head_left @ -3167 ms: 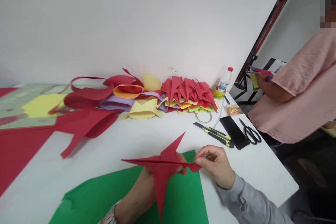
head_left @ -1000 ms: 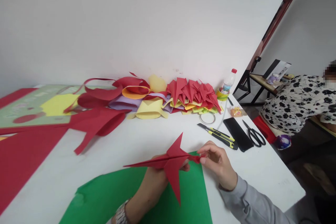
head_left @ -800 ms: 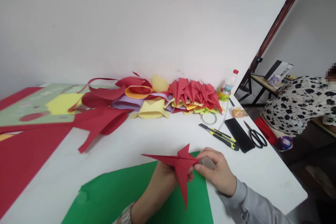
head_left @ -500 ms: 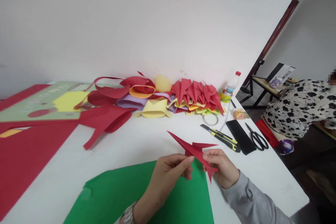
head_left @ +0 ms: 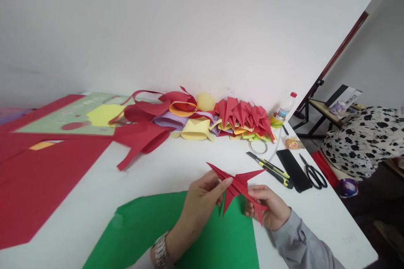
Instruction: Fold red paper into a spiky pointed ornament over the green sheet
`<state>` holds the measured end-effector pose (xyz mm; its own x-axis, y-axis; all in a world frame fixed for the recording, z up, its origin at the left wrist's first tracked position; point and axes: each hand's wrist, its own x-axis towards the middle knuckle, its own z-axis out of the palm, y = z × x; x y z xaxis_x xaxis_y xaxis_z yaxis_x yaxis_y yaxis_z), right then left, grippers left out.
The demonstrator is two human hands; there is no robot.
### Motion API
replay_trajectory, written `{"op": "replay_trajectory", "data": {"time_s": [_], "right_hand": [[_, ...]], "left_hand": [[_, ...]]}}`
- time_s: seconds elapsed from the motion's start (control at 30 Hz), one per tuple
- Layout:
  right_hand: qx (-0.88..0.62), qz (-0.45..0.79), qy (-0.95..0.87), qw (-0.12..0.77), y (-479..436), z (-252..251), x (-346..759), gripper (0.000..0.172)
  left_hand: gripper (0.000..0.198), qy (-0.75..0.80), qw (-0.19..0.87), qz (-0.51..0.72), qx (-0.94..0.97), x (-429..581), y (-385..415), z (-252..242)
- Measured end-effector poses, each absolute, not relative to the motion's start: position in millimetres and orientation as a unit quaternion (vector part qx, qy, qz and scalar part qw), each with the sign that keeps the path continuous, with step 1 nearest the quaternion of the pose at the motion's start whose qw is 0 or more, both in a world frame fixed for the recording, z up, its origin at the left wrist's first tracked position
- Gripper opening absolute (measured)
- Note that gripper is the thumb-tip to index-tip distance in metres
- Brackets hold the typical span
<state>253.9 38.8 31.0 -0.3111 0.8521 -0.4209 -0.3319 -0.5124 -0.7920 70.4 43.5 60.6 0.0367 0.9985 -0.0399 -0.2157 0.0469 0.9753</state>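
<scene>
Just above the far edge of the green sheet (head_left: 176, 235) on the white worktop (head_left: 151, 176), both hands hold a folded red paper figure (head_left: 241, 183) with long pointed tips. The left hand (head_left: 202, 201) pinches it from the left near its middle with fingers stretched out, and the right hand (head_left: 269, 208) grips its near-right tip between thumb and fingers. Farther right lie two utility knives (head_left: 273, 169), a black case (head_left: 295, 164) and scissors (head_left: 313, 175), with a heap of folded papers (head_left: 243, 119) against the far wall.

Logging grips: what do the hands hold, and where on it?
A red paper fold: the left hand pinches its middle, the right hand its lower-right end.
</scene>
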Motion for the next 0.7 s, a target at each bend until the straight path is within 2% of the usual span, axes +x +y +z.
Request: {"op": "replay_trajectory", "data": {"time_s": [0.1,0.17,0.3,0.37,0.43,0.57,0.7], "right_hand": [[-0.438,0.725,-0.317,0.426,38.8,31.0,252.7,0.031],[-0.455,0.658,-0.369,0.472,38.0,32.5,252.8,0.03],[-0.502,0.353,-0.566,0.551,32.0,37.9,255.1,0.016],[-0.49,0.22,-0.641,0.548,27.2,39.7,255.8,0.007],[-0.469,0.134,-0.697,0.526,22.4,40.1,255.1,0.009],[-0.442,0.095,-0.746,0.489,16.2,41.8,250.4,0.014],[-0.448,0.207,-0.714,0.497,15.9,47.7,247.6,0.008]], "left_hand": [[0.023,0.438,0.59,0.53,0.424,68.5,44.2,59.6],[0.024,0.429,0.607,0.532,0.406,67.9,45.6,57.5],[0.037,0.396,0.647,0.534,0.373,69.6,46.5,55.0],[0.036,0.384,0.668,0.518,0.371,71.4,44.8,55.2],[0.031,0.389,0.671,0.501,0.383,73.2,42.3,55.4],[0.031,0.401,0.663,0.479,0.413,75.6,39.0,52.5],[0.03,0.373,0.699,0.468,0.391,74.6,40.6,47.1]]}}
